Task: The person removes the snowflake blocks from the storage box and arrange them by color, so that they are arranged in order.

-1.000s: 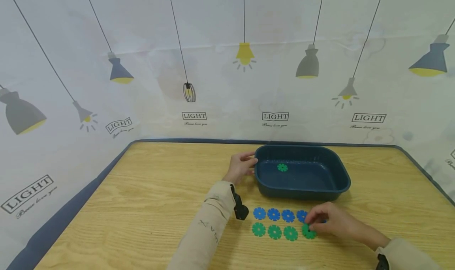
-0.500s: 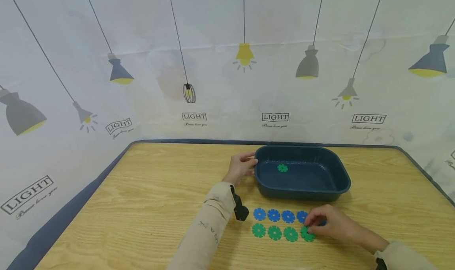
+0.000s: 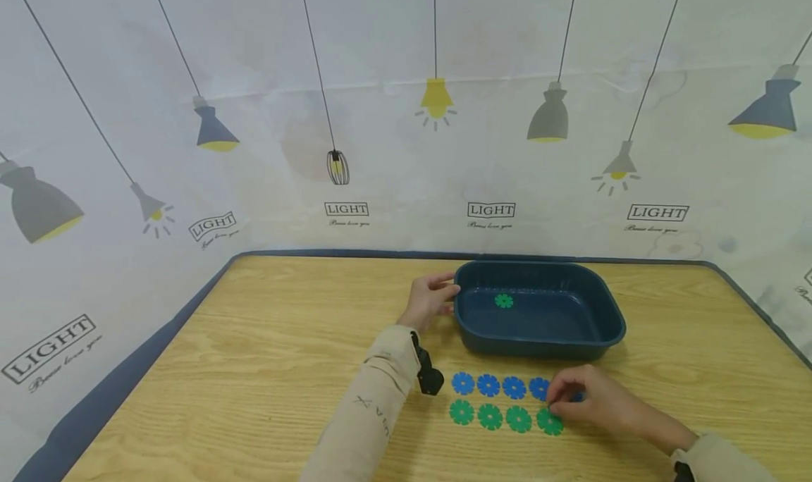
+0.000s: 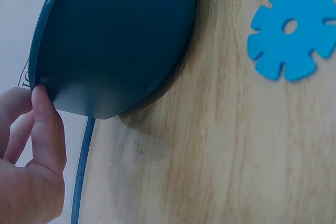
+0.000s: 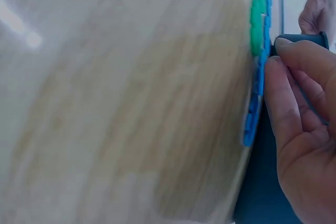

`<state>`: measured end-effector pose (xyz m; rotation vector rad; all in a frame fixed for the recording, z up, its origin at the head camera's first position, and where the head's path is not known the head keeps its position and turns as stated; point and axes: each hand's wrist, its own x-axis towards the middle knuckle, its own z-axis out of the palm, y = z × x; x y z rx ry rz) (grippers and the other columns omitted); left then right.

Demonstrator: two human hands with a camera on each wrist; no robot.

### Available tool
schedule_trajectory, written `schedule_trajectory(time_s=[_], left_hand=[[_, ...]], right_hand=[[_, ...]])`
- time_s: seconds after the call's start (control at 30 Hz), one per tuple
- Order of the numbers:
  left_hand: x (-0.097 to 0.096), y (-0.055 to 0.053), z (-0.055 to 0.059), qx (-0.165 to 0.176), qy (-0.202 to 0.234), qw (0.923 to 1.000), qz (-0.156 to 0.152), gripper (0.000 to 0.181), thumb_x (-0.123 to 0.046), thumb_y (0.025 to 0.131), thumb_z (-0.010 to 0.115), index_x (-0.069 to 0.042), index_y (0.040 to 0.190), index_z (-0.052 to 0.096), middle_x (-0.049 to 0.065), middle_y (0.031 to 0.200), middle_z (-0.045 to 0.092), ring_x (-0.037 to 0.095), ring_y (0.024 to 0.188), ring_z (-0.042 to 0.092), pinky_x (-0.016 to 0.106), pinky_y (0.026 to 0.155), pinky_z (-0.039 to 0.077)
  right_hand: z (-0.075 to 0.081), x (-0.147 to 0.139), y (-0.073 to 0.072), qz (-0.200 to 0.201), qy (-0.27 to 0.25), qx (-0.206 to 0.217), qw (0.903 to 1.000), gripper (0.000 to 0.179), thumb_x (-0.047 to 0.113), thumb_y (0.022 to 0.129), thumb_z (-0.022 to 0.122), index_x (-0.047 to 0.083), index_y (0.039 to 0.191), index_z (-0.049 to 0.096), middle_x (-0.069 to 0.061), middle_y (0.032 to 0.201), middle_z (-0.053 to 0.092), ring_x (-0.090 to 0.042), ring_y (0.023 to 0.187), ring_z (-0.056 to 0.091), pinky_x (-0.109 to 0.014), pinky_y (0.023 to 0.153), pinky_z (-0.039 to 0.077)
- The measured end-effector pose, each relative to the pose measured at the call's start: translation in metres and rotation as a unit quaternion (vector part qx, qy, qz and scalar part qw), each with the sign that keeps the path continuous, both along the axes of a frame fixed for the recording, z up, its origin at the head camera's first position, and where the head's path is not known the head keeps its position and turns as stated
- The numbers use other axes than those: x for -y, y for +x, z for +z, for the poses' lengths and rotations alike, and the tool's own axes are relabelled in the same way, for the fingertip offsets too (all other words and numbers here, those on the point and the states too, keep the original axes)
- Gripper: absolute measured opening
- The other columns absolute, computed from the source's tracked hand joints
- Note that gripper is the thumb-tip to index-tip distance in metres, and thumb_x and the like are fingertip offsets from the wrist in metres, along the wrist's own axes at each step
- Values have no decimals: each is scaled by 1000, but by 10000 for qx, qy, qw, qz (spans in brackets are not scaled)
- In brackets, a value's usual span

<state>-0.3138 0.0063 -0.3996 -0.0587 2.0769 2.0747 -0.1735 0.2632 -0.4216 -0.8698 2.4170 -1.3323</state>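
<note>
My left hand (image 3: 426, 301) grips the left rim of a dark blue plastic basin (image 3: 539, 343), fingers at its edge in the left wrist view. One green notched disc (image 3: 504, 301) lies inside the basin. In front of it, blue flower-shaped discs (image 3: 488, 385) form a row, with a row of green discs (image 3: 490, 416) nearer me. My right hand (image 3: 593, 401) is over the right end of both rows, loosely curled, fingertips right at the edge of the last green disc (image 3: 550, 421). It hides part of the blue row. In the right wrist view, nothing shows between thumb and forefinger.
A wooden table (image 3: 273, 369) bears everything, its far edge close behind the basin. Behind it hangs a pale cloth backdrop (image 3: 393, 130) printed with lamps. Black wrist devices (image 3: 431, 379) sit on the sleeves.
The rightmost green disc has shifted slightly left and nearer me, into line with its row, and the right fingers have come off most of it. The left hand and basin stay put.
</note>
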Motion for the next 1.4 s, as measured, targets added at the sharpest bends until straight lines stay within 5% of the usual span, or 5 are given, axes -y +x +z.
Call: schedule_trajectory(time_s=[0.17,0.5,1.07,1.4], left_hand=[[-1,0,0,37,-31,10000,45,30,-4,83,62,-8,113,64,10,99,59,12,64,60,36,71,54],[-1,1,0,4,-56,10000,43,30,-4,83,62,-7,113,63,11,99,59,12,61,60,39,73,53],[0,1,-1,-104,-16,9999,2,31,-4,83,62,-6,114,62,11,97,60,9,59,59,37,70,54],[0,1,-1,-66,9,10000,2,31,-5,83,63,-8,114,63,10,97,60,10,58,59,33,65,55]], right_hand=[[6,-3,-2,9,-456,-59,9989,10,6,84,61,-3,87,61,-6,82,63,-9,71,58,-24,62,50],[39,0,-13,-75,-1098,-110,9939,7,-4,85,55,-5,90,60,0,83,62,-13,68,59,-28,57,53],[84,12,-54,-1057,-514,-134,9930,18,8,86,60,-7,96,58,-5,81,61,-12,72,61,-37,68,54],[85,22,-86,-1442,-64,225,9893,30,22,86,61,-3,103,58,-12,94,61,-17,81,59,-35,72,53]])
